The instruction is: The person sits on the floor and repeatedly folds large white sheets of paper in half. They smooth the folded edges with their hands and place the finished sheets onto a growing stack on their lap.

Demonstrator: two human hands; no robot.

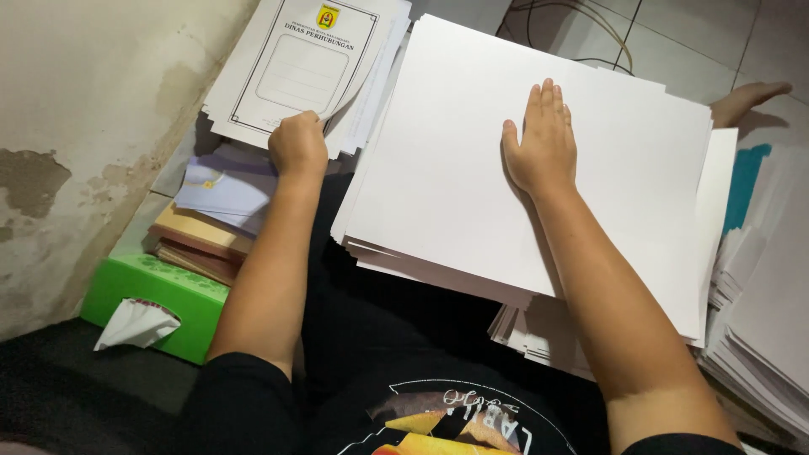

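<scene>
Left hand (pixel 297 145) grips a printed sheet (pixel 297 63); right hand (pixel 542 139) lies open, flat on the blank stack (pixel 472 168).

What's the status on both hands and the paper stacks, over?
Left hand gripping the printed cover sheet by its lower edge. Right hand flat, open, on the blank white stack. Green tissue box off left, clear of both.

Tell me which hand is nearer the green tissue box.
Left. The left hand grips the printed sheet's lower edge, above the green tissue box at lower left. The right hand lies flat on the blank white paper stack, farther right.
</scene>
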